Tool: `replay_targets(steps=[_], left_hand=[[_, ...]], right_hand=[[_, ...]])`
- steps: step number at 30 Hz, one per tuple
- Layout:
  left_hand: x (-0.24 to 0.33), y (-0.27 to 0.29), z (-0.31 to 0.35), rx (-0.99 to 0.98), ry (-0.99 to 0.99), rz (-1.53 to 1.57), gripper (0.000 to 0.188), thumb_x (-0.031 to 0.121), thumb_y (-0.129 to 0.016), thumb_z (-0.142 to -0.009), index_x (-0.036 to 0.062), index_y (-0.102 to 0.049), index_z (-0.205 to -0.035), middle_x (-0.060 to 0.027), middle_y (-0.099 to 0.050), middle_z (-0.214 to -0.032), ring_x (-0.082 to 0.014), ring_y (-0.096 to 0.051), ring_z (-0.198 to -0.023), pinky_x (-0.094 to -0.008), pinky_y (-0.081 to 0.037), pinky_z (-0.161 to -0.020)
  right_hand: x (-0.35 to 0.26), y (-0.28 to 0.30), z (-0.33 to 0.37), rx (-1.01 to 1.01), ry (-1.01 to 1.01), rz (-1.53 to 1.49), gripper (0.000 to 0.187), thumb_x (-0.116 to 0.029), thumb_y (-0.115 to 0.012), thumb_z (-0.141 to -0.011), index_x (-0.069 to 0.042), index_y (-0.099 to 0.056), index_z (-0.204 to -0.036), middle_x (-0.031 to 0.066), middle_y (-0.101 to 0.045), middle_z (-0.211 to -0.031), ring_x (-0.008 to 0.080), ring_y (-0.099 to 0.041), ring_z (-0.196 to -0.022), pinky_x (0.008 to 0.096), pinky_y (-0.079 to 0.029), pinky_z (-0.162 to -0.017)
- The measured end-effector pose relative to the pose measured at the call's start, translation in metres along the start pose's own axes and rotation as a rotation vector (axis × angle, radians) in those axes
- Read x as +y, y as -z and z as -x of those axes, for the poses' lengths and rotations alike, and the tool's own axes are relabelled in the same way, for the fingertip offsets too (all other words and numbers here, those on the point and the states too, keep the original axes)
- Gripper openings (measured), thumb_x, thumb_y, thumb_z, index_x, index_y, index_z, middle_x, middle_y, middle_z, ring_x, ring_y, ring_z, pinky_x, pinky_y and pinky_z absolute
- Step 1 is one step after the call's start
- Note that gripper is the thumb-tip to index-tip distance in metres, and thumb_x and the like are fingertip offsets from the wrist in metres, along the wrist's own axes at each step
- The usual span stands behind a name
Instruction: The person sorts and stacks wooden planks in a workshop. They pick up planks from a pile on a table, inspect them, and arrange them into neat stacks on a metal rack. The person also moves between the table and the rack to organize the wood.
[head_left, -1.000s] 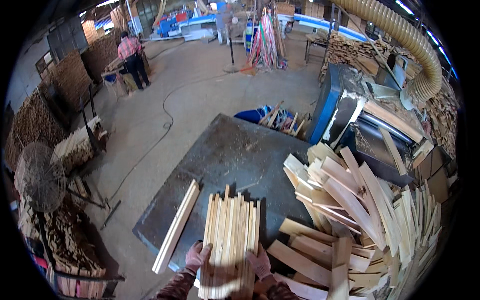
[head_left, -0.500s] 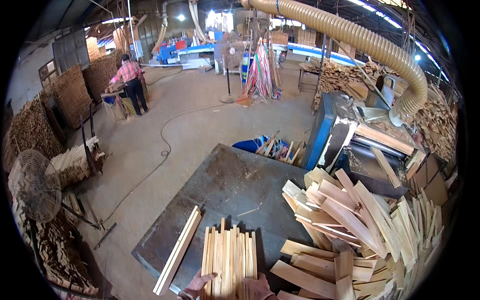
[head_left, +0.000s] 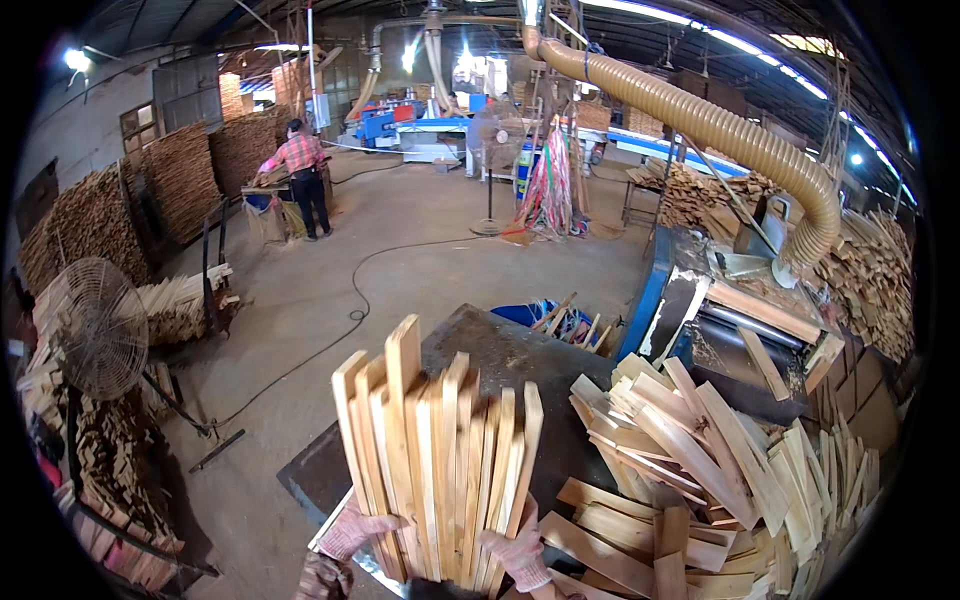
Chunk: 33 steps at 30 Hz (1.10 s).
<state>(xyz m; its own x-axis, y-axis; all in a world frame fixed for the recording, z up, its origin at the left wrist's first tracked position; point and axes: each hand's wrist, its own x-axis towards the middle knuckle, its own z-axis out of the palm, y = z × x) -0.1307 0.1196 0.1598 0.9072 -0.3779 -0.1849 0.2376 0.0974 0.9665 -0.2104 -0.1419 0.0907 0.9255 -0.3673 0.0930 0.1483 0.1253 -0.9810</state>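
1. Here's the left hand (head_left: 358, 532), pink-gloved, clamped on the left side of a bundle of long, pale wooden strips (head_left: 440, 450), thumb across the front.
2. And the bundle sits squarely between both hands, neither nearer, long axis pointing away from the body, far ends uneven against a dark, flat table (head_left: 490, 350).
3. The right hand (head_left: 518, 553), also pink-gloved, presses the opposite side.
4. Beyond the table, a blue tub (head_left: 512, 314) holds wooden sticks and coloured strands.

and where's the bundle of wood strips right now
The bundle of wood strips is at lower centre of the head view, held between the left hand and right hand, left of the loose board pile.
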Motion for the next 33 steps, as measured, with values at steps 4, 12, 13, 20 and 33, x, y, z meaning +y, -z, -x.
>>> replay_targets(steps=[4, 12, 13, 20, 33], left_hand=[[-0.058, 0.013, 0.052, -0.033, 0.148, -0.119, 0.069, 0.019, -0.091, -0.072, 0.0025, -0.058, -0.13, -0.008, -0.07, -0.113, -0.0183, -0.065, -0.103, -0.0349, -0.058, -0.087], [-0.077, -0.027, 0.141, 0.15, 0.073, 0.052, 0.071, 0.004, -0.088, -0.069, -0.0008, -0.054, -0.131, -0.0123, -0.068, -0.118, -0.0244, -0.066, -0.107, -0.0386, -0.058, -0.09], [-0.077, -0.032, 0.16, 0.203, 0.037, 0.044, 0.071, 0.004, -0.088, -0.069, -0.0009, -0.053, -0.131, -0.0133, -0.068, -0.117, -0.0252, -0.066, -0.105, -0.0388, -0.059, -0.088], [-0.077, -0.071, 0.324, 0.368, 0.001, 0.002, 0.022, 0.008, -0.069, -0.089, 0.0009, -0.063, -0.108, -0.0101, -0.072, -0.081, -0.0166, -0.068, -0.061, -0.0263, -0.054, -0.049], [-0.229, -0.228, 0.599, 1.262, 0.17, 0.289, 0.103, 0.025, -0.087, -0.067, 0.0083, -0.032, -0.152, -0.0144, -0.056, -0.139, -0.0248, -0.051, -0.13, -0.0395, -0.042, -0.109]], right_hand=[[0.001, 0.008, 0.038, -0.159, -0.141, -0.045, 0.099, -0.032, -0.093, -0.069, -0.001, -0.034, -0.142, 0.0107, -0.056, -0.128, 0.0231, -0.057, -0.115, 0.0374, -0.049, -0.101], [-0.006, 0.052, 0.1, -0.298, -0.369, -0.075, 0.096, -0.027, -0.092, -0.07, -0.001, -0.035, -0.143, 0.0108, -0.056, -0.129, 0.0238, -0.057, -0.116, 0.0382, -0.048, -0.102], [-0.009, 0.055, 0.106, -0.326, -0.381, -0.08, 0.096, -0.027, -0.092, -0.07, -0.001, -0.035, -0.143, 0.0108, -0.056, -0.129, 0.0239, -0.057, -0.116, 0.0383, -0.048, -0.102], [-0.013, 0.053, 0.186, -0.563, -0.482, -0.071, 0.094, -0.023, -0.091, -0.07, -0.001, -0.036, -0.143, 0.0109, -0.057, -0.13, 0.0246, -0.057, -0.116, 0.0391, -0.048, -0.102], [-0.011, 0.037, 0.364, -1.391, -0.66, 0.148, 0.082, -0.009, -0.086, -0.071, 0.0, -0.043, -0.141, 0.0109, -0.06, -0.126, 0.0249, -0.06, -0.113, 0.0378, -0.052, -0.096]])
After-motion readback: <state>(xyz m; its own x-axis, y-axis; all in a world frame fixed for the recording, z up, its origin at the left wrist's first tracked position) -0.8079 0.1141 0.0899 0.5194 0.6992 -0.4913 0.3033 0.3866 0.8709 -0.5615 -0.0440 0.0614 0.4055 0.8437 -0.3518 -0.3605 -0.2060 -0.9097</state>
